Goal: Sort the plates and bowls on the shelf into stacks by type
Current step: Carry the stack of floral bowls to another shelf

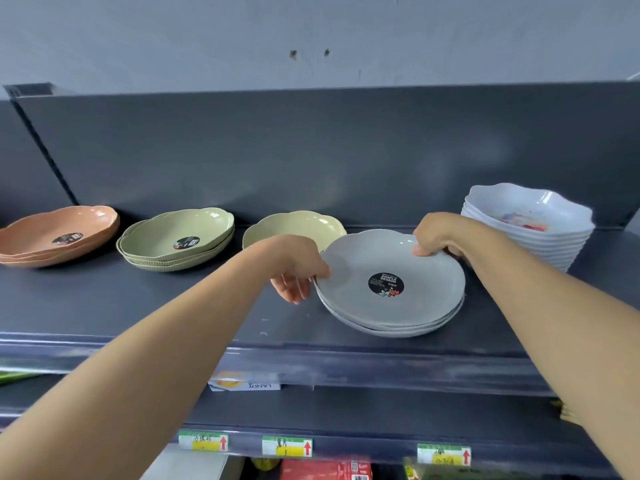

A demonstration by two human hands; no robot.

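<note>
A short stack of grey plates [353, 271] with a black round sticker sits on the dark shelf [138, 306]. My left hand [298, 271] grips the stack's left rim. At the far right rim, my right hand [436, 237] holds it with the thumb on top. Behind the stack lies a single pale yellow plate [294, 226]. To the left stand a stack of green plates [176, 240] and a stack of orange plates [59, 235]. A tall stack of white bowls [530, 223] stands at the right.
The shelf's dark back panel [311, 150] rises right behind the dishes. A lower shelf edge carries yellow-green price tags [287, 446], with boxed goods [325, 469] underneath.
</note>
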